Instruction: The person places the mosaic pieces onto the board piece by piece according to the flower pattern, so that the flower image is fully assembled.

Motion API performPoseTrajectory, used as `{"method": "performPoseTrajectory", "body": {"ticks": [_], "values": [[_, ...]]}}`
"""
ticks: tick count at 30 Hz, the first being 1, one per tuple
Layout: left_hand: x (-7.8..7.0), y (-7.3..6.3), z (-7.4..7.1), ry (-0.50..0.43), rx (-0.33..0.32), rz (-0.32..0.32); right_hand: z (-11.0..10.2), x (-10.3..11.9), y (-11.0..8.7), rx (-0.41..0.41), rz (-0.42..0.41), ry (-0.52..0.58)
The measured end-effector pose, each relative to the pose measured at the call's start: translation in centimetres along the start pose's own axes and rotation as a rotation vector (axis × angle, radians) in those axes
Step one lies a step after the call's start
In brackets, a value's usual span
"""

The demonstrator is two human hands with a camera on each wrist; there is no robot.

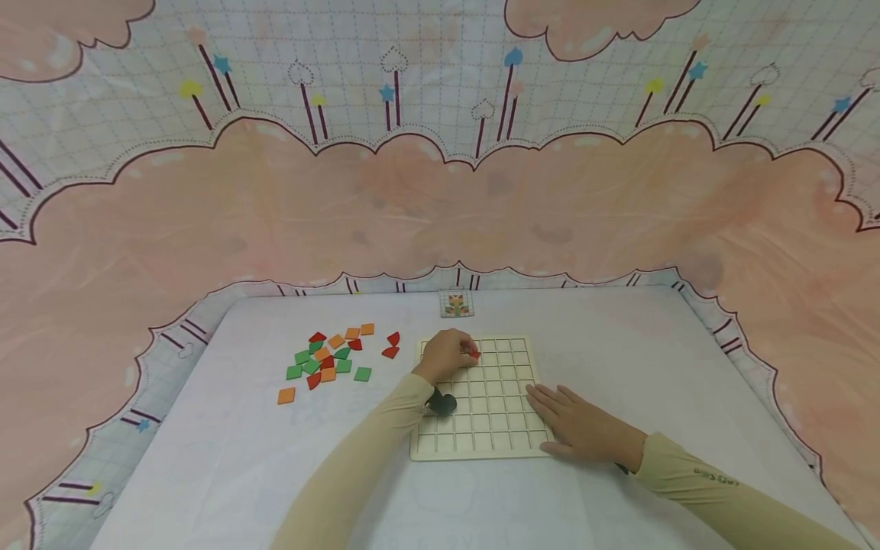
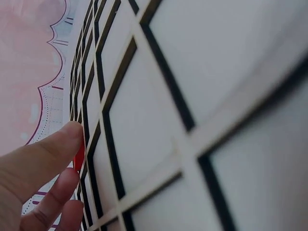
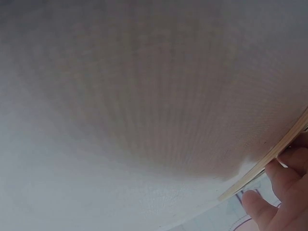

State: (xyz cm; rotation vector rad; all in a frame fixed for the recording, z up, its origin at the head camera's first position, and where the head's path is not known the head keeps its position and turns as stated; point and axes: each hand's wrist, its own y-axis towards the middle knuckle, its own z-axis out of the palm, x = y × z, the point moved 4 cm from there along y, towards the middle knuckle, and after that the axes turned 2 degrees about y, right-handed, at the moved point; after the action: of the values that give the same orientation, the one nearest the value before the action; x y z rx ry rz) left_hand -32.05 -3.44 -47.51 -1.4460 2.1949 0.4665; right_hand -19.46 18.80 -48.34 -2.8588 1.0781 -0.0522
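Note:
A pale wooden grid board (image 1: 491, 402) lies flat on the white table. Over its upper part, my left hand (image 1: 445, 356) pinches a small red piece (image 1: 474, 354) between thumb and fingers. The left wrist view shows the same red piece (image 2: 79, 158) at the fingertips, close against the grid; its full outline is hidden. My right hand (image 1: 584, 428) lies with fingers extended along the board's right edge, and in the right wrist view its fingers (image 3: 284, 180) touch the wooden rim.
Left of the board lies a loose spread of green square tiles (image 1: 362, 374), orange square tiles (image 1: 286, 396) and red rounded pieces (image 1: 390, 352). A small pattern card (image 1: 457, 303) with a coloured flower-like design is behind the board. Printed cloth (image 1: 440, 206) hangs around the table.

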Motion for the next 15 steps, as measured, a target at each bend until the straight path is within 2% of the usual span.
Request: {"method": "performPoseTrajectory", "body": {"ticks": [15], "values": [[-0.08, -0.15, -0.22, 0.016, 0.001, 0.003, 0.16, -0.03, 0.01, -0.008, 0.000, 0.027]]}}
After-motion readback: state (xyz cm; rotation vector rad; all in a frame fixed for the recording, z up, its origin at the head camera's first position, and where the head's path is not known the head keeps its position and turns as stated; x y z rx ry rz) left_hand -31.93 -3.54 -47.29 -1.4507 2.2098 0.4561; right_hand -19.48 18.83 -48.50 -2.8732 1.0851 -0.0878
